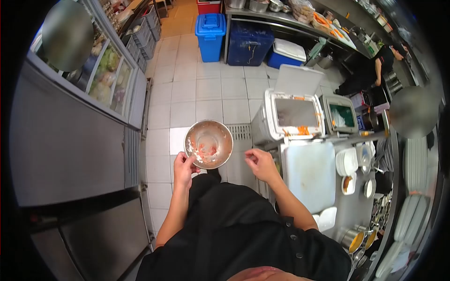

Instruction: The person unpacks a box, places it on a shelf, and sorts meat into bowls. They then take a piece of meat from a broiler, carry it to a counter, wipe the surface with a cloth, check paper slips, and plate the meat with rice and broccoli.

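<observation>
A round stainless steel bowl [220,157] is held out over the floor in front of my body. My left hand [185,166] grips its near left rim, thumb over the edge. Reddish-orange bits and white smears cling to the inside of the bowl, mostly on its lower half. To the right of the bowl, apart from it, my right hand [260,165] hovers with bent fingers and the thumb a little apart. Nothing shows in that hand. It is near the left edge of the counter that carries a white cutting board [310,175].
A tall fridge [70,136] stands at left. Right of the bowl are a lidded white bin [262,122] with orange scraps and a grey bin [325,114]. Stacked white dishes [347,161] and pots [350,240] crowd the counter. A blue bin [210,40] stands ahead; a person [382,65] works far right.
</observation>
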Demonstrator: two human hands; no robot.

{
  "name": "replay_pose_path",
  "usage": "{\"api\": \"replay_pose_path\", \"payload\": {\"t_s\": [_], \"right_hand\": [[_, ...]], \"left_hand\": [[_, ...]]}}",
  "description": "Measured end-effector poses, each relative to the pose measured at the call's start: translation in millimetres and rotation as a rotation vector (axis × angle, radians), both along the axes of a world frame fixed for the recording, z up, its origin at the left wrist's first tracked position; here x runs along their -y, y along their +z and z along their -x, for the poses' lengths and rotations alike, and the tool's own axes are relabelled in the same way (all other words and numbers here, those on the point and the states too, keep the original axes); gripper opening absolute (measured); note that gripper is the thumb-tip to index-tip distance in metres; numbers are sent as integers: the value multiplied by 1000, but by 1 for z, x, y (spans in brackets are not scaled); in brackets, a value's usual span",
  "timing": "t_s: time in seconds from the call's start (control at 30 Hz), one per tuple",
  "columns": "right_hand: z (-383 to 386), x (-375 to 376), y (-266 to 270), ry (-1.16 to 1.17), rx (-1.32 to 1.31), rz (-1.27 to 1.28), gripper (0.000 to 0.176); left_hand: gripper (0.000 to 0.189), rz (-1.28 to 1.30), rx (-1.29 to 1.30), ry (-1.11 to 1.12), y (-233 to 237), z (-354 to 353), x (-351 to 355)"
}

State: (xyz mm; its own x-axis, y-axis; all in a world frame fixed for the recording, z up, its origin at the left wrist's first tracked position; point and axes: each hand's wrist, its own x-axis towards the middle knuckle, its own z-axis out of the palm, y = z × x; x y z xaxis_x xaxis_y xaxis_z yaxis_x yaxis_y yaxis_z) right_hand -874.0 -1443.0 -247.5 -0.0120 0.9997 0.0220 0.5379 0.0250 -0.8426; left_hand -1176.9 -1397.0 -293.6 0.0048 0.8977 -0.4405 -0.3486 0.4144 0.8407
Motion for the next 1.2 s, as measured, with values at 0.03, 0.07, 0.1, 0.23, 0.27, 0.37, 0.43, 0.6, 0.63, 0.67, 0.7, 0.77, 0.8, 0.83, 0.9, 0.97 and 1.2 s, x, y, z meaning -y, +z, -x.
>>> {"api": "replay_pose_path", "payload": {"t_s": [0.03, 0.07, 0.1, 0.23, 0.27, 0.37, 0.43, 0.6, 0.63, 0.67, 0.7, 0.77, 0.8, 0.83, 0.9, 0.97, 1.2], "right_hand": [[-2, -27, 2, -7, 26, 52, 22], [-8, -51, 4, -10, 31, 62, 23], [-15, -72, 7, -22, 30, 49, 23], [-48, -137, 12, -233, 5, 103, 23], [-56, -156, 10, -306, 1, 114, 22], [-86, -213, -19, -399, -46, 139, 21], [-107, -260, -33, -437, -65, 166, 21], [-169, -434, -61, -335, -32, 178, 25], [-179, -477, -57, -309, -15, 185, 25], [-191, -517, -57, -299, -44, 186, 26], [-205, -555, -57, -295, -47, 179, 26], [-224, -631, -42, -270, -57, 127, 26], [-232, -665, -33, -237, -48, 139, 26], [-239, -695, -25, -233, -46, 146, 26], [-249, -757, 2, -160, -62, 68, 26], [-264, -809, 15, -161, -51, 78, 26], [-340, -932, -27, -393, 35, 171, 27]], "left_hand": [[18, -9, 0, -1, 8, 3, -33], [19, -5, -32, -29, 15, 4, -67], [20, 0, -67, -62, 22, 2, -100], [22, -12, -76, -148, 36, -15, -221], [22, -15, -66, -173, 39, -21, -254], [20, -30, -25, -168, 41, -56, -346], [20, -41, -13, -180, 40, -80, -407], [19, -30, -13, -56, 21, -129, -559], [19, -20, -16, -18, 30, -137, -591], [18, -14, -35, 19, 35, -143, -618], [18, -22, -38, 23, 39, -150, -651], [18, -33, -93, 82, 50, -158, -710], [17, -59, -92, 103, 53, -161, -738], [17, -52, -92, 106, 57, -165, -765], [16, -121, -56, 217, 80, -173, -825], [14, -150, -25, 243, 89, -189, -892], [17, -282, 61, 196, 99, -281, -1180]]}}
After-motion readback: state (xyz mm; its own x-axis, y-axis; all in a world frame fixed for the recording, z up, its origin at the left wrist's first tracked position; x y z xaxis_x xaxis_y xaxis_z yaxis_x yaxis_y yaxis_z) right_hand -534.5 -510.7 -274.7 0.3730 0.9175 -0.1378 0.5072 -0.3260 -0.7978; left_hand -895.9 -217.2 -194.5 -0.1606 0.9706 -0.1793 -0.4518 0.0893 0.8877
